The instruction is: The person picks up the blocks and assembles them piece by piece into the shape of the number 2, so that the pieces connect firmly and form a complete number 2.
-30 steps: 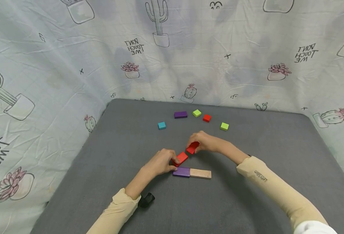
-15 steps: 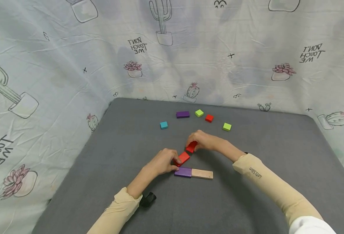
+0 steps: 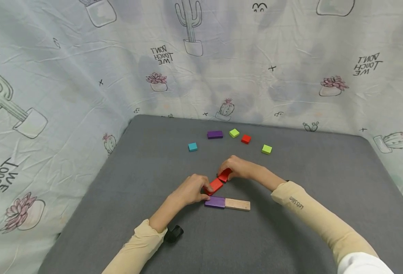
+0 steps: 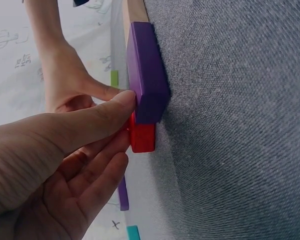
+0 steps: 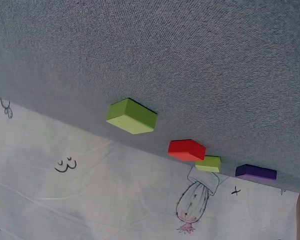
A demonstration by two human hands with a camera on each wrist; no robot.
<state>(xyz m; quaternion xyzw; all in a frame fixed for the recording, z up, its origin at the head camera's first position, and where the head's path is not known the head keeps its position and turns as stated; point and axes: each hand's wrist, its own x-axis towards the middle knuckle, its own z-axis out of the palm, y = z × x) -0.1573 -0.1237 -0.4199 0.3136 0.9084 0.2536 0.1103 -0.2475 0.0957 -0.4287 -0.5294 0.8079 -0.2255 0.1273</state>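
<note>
Two long blocks lie end to end near the middle of the table (image 3: 290, 236), the left one (image 3: 215, 202) touching the right one (image 3: 237, 204). Just behind them two blocks (image 3: 216, 185) (image 3: 224, 175) sit in a diagonal row, corners touching. Five small blocks (image 3: 234, 133) form an arc farther back, near the rear cloth (image 3: 222, 57).

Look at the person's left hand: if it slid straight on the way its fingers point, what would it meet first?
Probably the near red block, which the left hand already touches at its fingertips. Beyond it lies the second red block, held by the right hand. Depth is uncertain.
</note>
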